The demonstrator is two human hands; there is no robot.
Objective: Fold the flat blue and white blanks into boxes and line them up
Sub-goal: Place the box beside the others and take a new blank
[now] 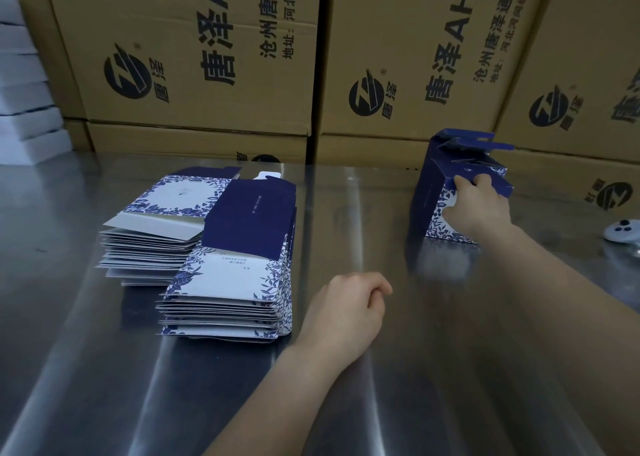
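Box (429, 196) far right on the steel table (104, 369), well apart from the blanks. It stands upright with its top flaps open and sticking up, dark blue side facing left, floral blue-and-white face toward me. Right hand (479, 209) grips it, fingers hooked over the top edge of the floral face and thumb against that face. Left hand (346, 308) is idle near the table centre, fingers loosely curled, holding nothing. I can't tell if it touches the surface. It sits just right of the front stack of blanks (228, 293) with a small gap between them.

Rear stack of blanks (156, 241) lies behind and to the left, right up against the front one. Both stacks are flat with unevenly fanned edges.

Brown printed cartons (207, 57) form a wall along the table's far edge. White foam blocks (24, 109) are piled far left. A white controller (623, 231) lies on the table at the right edge of view.
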